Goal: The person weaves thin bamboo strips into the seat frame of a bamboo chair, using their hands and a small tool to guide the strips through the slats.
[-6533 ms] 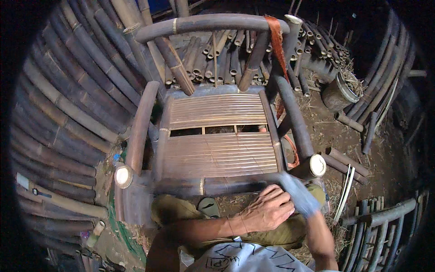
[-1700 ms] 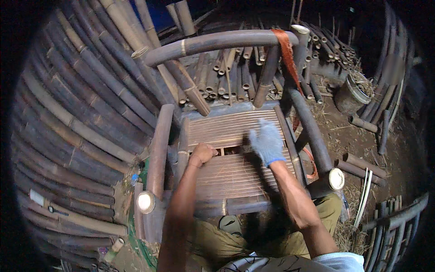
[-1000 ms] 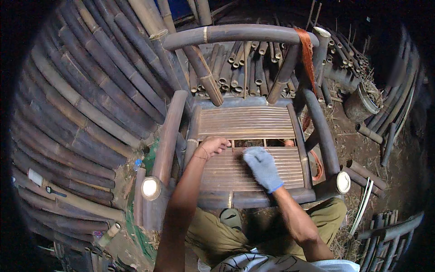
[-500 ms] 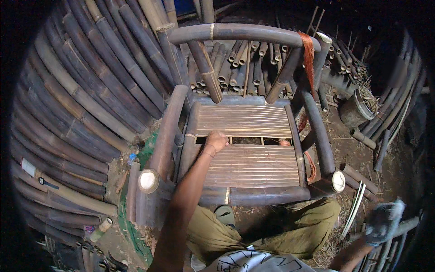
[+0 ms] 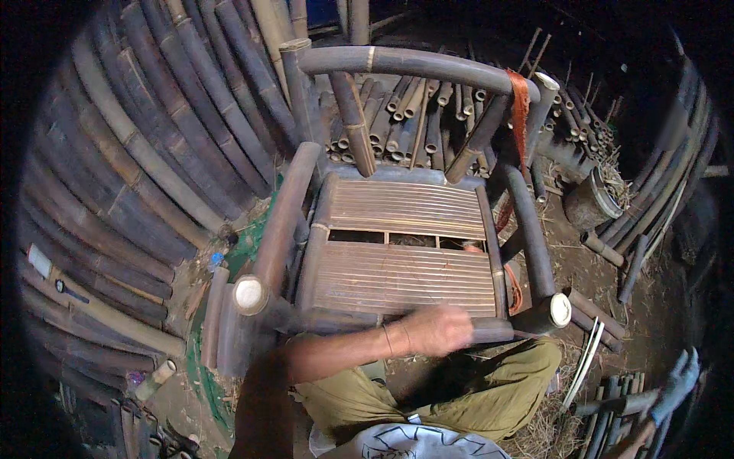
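1. Our left grip [image 5: 440, 330]: bare, fingers curled, blurred; whether it holds anything, we cannot tell.
2. Our right grip [image 5: 677, 382]: gloved, released, fingers extended, near a slatted bamboo frame [image 5: 623, 404].
3. Bamboo chair [image 5: 405, 279]: front rail behind our left grip, well left of our right.
4. Our knee [image 5: 527, 363]: between both.
5. Around: bucket [image 5: 589, 200]; stacked poles [image 5: 145, 183].

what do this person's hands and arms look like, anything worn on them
The left hand is gloveless, with a thin dark cord around the wrist. The right hand wears a pale greyish-blue glove. No sleeve shows on either visible forearm.
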### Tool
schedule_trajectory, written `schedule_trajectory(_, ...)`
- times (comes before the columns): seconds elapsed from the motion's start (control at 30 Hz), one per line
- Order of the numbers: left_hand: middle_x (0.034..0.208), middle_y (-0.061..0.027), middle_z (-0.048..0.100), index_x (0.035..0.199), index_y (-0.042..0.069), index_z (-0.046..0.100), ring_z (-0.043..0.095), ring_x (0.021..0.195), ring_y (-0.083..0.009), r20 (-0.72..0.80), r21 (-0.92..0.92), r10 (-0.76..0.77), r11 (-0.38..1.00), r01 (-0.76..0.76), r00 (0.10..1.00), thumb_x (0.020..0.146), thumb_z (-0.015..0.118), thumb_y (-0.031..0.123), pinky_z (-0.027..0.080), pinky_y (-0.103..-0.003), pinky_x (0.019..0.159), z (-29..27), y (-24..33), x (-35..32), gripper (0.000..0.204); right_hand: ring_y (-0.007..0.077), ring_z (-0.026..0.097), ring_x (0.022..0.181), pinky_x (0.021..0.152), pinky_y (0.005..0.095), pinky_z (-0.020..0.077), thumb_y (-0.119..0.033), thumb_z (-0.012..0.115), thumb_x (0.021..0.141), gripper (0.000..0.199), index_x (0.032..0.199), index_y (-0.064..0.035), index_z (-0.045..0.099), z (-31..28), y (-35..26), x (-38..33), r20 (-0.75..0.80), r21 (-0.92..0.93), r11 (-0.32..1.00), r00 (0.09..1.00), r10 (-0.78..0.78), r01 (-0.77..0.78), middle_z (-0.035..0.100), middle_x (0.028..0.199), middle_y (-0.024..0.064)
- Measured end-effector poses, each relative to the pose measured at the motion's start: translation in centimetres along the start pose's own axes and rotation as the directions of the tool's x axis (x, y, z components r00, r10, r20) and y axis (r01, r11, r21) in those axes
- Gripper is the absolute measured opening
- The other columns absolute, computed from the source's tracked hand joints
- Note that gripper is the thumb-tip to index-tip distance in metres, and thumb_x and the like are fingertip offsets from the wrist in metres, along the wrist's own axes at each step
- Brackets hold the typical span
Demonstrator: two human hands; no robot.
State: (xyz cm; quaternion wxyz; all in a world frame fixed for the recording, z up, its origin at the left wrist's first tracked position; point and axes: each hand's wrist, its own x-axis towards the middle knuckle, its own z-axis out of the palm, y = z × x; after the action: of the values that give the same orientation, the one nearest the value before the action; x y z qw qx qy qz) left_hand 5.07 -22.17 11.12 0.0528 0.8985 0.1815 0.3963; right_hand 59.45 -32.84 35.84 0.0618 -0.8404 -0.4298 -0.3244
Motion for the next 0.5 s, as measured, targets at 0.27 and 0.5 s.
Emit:
schedule_trajectory(0.27,0.077,-0.0074,0.040,0.080,0.006,0.051,0.049,0.072,-0.0224,-0.097,-0.375,-0.019,0.927,-0.019,0.995,0.085,0.063,0.016,0.041,-0.037,0.063,-1.8,15.0,4.1,0.016,0.0235,0.069,0.081,0.075,0.0353,0.0566,-0.049,0.047,0.101,0.056,0.122,0.0003,0.061,1.8,-35.9,-17.2,0.259,0.878,0.207,0.065,-0.964,-0.431,0.071,0.097,0.0154)
schedule_trajectory(0.5,0.087,-0.0099,0.053,0.087,0.003,0.059,0.054,0.084,-0.0288,-0.239,-0.264,-0.126,0.963,0.060,0.963,0.083,0.067,0.019,0.044,-0.039,0.073,-3.7,10.6,2.1,0.018,0.0179,0.052,0.049,0.041,0.0322,0.0469,-0.029,0.055,0.092,0.026,0.087,-0.0039,0.062,-0.8,-53.1,-19.5,0.318,0.832,0.052,0.399,-0.860,-0.552,0.050,0.066,0.0058)
